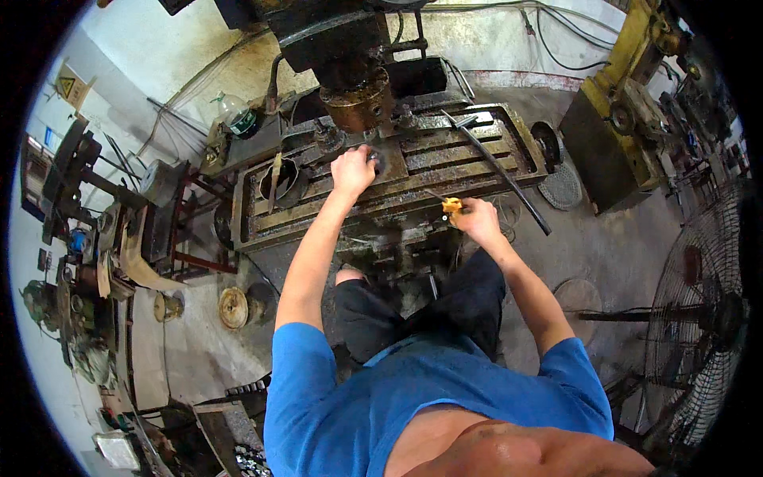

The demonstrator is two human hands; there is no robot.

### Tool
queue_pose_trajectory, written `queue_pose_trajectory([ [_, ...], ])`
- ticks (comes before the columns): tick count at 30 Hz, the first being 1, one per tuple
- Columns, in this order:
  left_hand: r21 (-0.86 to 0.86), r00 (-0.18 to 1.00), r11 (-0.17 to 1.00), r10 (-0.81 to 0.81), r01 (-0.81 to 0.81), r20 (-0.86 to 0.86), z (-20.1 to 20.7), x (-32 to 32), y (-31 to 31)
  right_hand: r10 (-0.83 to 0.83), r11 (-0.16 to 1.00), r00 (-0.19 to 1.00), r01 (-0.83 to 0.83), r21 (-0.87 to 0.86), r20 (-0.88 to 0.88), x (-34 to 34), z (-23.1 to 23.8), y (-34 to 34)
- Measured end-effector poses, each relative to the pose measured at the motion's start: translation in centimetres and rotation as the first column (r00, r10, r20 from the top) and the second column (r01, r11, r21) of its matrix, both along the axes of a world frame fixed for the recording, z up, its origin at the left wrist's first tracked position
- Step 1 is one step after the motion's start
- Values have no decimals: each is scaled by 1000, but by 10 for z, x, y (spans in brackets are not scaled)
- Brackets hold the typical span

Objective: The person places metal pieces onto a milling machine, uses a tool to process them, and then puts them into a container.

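Observation:
My left hand (352,170) reaches over the slotted table (318,191) of a milling machine, just below its spindle head (358,103). Its fingers are closed around a small metal part (373,157), mostly hidden by the hand and the dark fixture beside it. In front of the table's near edge, my right hand (479,221) is wrapped around a yellow air blow gun (452,207). The gun's thin dark nozzle points up and left, toward the table.
A pot (286,187) with a brush-like stick stands on the table's left. A long metal bar with a T-shaped end (505,176) lies across the right side, overhanging the front edge. A large fan (691,310) stands at right; a plastic bottle (237,115) is behind left.

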State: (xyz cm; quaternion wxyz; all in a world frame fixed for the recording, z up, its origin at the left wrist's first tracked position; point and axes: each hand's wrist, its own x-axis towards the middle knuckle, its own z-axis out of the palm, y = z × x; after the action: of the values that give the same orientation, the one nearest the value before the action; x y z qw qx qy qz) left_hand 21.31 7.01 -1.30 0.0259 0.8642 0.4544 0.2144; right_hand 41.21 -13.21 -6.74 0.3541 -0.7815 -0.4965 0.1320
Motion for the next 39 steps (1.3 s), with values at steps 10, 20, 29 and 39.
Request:
queue_pose_trajectory([
  [10, 79, 996, 994, -83, 80, 35, -11, 19, 18, 280, 955, 918, -237, 178, -280, 25, -9, -59],
  [20, 119, 982, 977, -182, 176, 46, -18, 2, 29, 238, 961, 924, -181, 208, -299, 36, 83, -70],
  [29, -66, 967, 989, 144, -133, 210, -16, 14, 29, 298, 902, 949, -242, 357, -108, 69, 200, -37],
  [39, -260, 942, 957, 203, -132, 269, -20, 11, 49, 154, 322, 954, -295, 900, 258, 80, 435, 12],
])
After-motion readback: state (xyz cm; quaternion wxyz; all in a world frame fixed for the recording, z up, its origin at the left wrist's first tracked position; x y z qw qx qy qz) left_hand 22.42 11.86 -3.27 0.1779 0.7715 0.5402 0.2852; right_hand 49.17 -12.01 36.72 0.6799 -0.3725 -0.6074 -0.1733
